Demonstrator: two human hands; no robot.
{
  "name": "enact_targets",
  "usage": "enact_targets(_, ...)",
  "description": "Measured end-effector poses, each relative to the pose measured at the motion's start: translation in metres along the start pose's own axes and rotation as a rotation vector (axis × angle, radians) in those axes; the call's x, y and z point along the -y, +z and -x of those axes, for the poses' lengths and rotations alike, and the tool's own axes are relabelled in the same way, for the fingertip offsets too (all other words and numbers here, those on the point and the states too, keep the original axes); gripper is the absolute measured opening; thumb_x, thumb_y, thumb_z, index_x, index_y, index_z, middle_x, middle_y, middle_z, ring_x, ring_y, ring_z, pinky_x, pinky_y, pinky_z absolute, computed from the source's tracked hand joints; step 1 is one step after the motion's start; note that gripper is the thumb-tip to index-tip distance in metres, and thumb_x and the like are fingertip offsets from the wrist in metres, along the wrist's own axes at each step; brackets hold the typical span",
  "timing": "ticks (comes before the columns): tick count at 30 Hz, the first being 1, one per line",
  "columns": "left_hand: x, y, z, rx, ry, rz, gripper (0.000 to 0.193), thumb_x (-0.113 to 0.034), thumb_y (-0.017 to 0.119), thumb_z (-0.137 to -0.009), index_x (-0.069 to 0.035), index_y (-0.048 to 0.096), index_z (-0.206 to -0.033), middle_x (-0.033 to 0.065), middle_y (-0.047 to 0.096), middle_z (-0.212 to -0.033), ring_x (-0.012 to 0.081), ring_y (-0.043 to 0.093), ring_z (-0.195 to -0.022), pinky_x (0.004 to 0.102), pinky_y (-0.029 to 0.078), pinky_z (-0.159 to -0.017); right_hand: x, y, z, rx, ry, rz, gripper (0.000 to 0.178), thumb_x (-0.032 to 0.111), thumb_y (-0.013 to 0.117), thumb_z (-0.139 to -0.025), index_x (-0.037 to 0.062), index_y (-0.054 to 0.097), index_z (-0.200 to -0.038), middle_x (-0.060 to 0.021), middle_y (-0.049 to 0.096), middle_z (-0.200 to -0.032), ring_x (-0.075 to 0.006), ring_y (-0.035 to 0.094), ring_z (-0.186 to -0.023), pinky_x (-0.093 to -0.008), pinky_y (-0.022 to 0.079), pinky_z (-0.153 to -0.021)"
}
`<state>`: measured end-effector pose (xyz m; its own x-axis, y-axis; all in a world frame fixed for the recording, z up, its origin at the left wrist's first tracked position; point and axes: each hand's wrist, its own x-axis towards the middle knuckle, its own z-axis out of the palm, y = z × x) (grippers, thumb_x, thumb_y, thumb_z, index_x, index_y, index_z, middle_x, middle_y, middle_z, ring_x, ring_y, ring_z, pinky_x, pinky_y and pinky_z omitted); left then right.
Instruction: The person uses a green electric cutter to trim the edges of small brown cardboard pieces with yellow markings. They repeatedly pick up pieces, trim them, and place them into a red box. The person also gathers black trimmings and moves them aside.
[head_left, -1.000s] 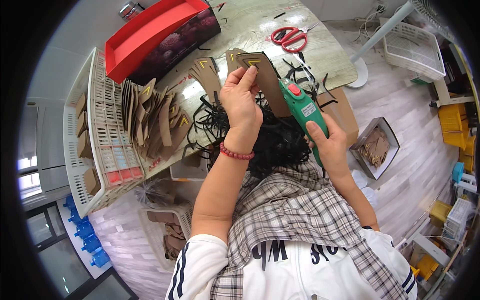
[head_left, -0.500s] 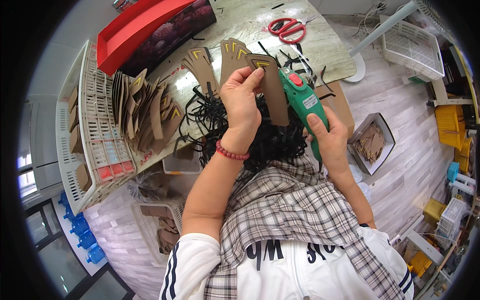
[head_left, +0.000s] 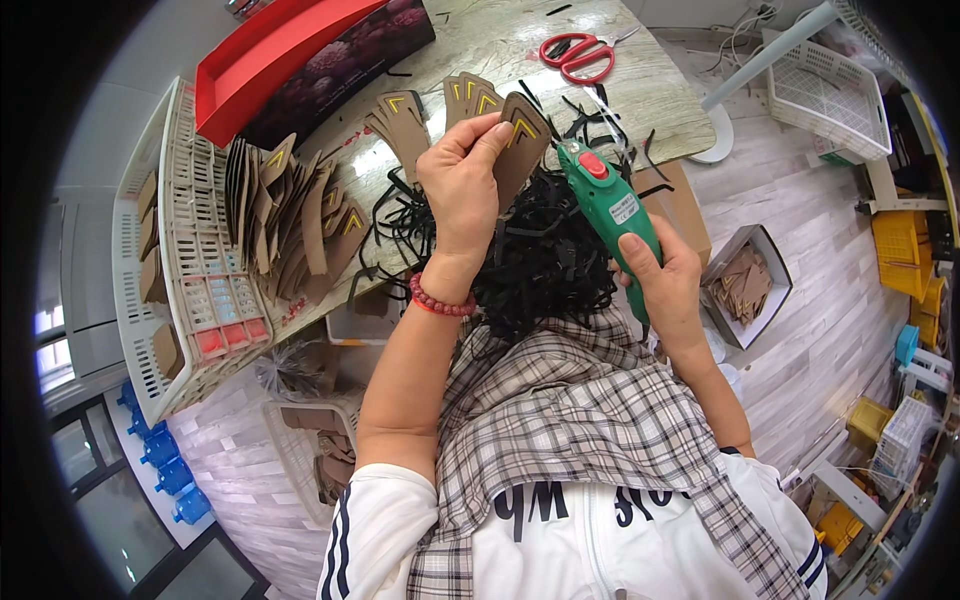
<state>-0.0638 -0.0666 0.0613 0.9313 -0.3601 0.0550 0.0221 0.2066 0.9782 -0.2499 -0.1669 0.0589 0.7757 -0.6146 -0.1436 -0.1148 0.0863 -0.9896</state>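
My left hand [head_left: 460, 185] pinches a flat brown strap piece [head_left: 522, 155] with a yellow V mark, its rounded end up and tilted right. Wrapped in my right hand [head_left: 662, 285] is a green electric cutter [head_left: 600, 200] with a red button; its head points up and left, just right of the piece. A small gap seems to separate them. Under both hands lies a tangled heap of black strips [head_left: 545, 265], partly on my checked apron [head_left: 570, 430]. Behind my left hand, similar brown pieces [head_left: 405, 135] lie fanned out on the table.
Red-handled scissors [head_left: 585, 62] lie at the table's far right. A white basket [head_left: 215, 290] and a stack of brown pieces [head_left: 285, 225] stand left, near a red box [head_left: 220, 85]. On the floor at right, a box [head_left: 735, 325] holds small brown pieces.
My left hand has shifted left and slightly down, drawing the strap piece away from the cutter and turning its lower end leftward. The cutter has barely moved.
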Motion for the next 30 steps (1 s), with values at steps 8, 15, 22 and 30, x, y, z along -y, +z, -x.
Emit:
enact_targets(8,0.003,-0.003,0.0,0.076,0.058,-0.104,0.014,-0.003,0.065,-0.086,0.003,0.07,-0.097,0.0012,0.068,-0.083,0.0052,0.057,-0.074,0.0194,0.046,-0.068,0.002,0.001,0.0,0.005,-0.003,-0.013,0.039,0.03,0.068,-0.088,-0.0017,0.061,-0.11,0.001,0.057,-0.073,-0.004,0.049,-0.059,-0.019,0.042,-0.053)
enact_targets(15,0.007,-0.005,0.001,0.168,0.036,-0.132,0.013,-0.003,0.065,-0.085,0.004,0.07,-0.095,0.0009,0.067,-0.082,0.0055,0.057,-0.076,0.0202,0.046,-0.069,0.003,0.0,-0.002,-0.006,-0.02,-0.015,0.038,0.029,0.068,-0.088,-0.0017,0.061,-0.109,0.0009,0.057,-0.073,-0.004,0.049,-0.06,-0.0188,0.042,-0.053)
enact_targets(22,0.001,-0.011,-0.008,0.266,0.116,-0.3,0.012,-0.003,0.063,-0.085,0.003,0.069,-0.093,0.0041,0.067,-0.079,0.0085,0.058,-0.073,0.0221,0.046,-0.068,0.004,-0.004,-0.003,-0.007,-0.011,-0.006,0.037,0.028,0.068,-0.088,-0.0017,0.061,-0.11,0.0004,0.058,-0.074,-0.0041,0.05,-0.06,-0.0187,0.042,-0.053)
enact_targets(30,-0.025,-0.024,-0.009,0.409,0.094,-0.527,0.012,-0.006,0.063,-0.084,0.002,0.068,-0.091,0.0085,0.067,-0.083,0.0146,0.062,-0.075,0.0263,0.048,-0.07,-0.002,-0.006,-0.004,0.008,0.051,-0.009,0.037,0.026,0.067,-0.089,-0.0009,0.06,-0.113,-0.0005,0.059,-0.079,-0.0057,0.055,-0.063,-0.0196,0.044,-0.054)
